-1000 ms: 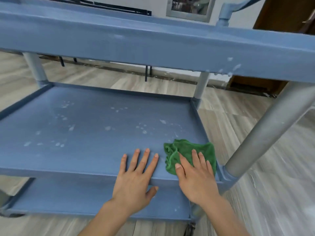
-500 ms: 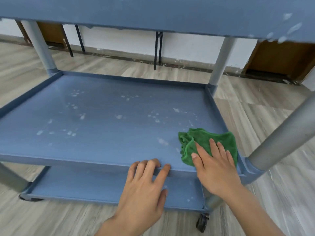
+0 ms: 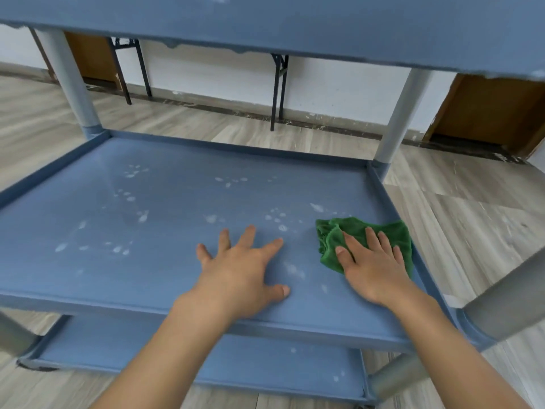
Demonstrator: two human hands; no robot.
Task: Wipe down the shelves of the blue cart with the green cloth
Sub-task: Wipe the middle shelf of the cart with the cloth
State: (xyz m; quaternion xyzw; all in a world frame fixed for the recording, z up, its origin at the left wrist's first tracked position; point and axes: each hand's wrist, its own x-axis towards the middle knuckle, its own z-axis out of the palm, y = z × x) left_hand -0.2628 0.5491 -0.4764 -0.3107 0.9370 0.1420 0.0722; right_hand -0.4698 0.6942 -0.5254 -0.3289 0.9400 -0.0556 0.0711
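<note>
The blue cart's middle shelf [image 3: 153,219] fills the view and is speckled with whitish spots. A crumpled green cloth [image 3: 358,231] lies on it near the right rim. My right hand [image 3: 373,267] presses flat on the cloth, fingers spread over it. To its left, my left hand [image 3: 244,270] rests palm down on the bare shelf with fingers apart, holding nothing. The top shelf [image 3: 295,28] hangs overhead and the bottom shelf [image 3: 206,361] shows below the front rim.
Grey posts stand at the corners: back left [image 3: 70,87], back right [image 3: 398,125], front right [image 3: 507,302]. Wood-look floor surrounds the cart. Black folding-table legs [image 3: 278,90] and brown panels line the white wall behind.
My left hand has gone from the shelf's front edge onto the shelf surface, fingers spread. The right hand and cloth shifted slightly further in. The view dropped lower under the top shelf.
</note>
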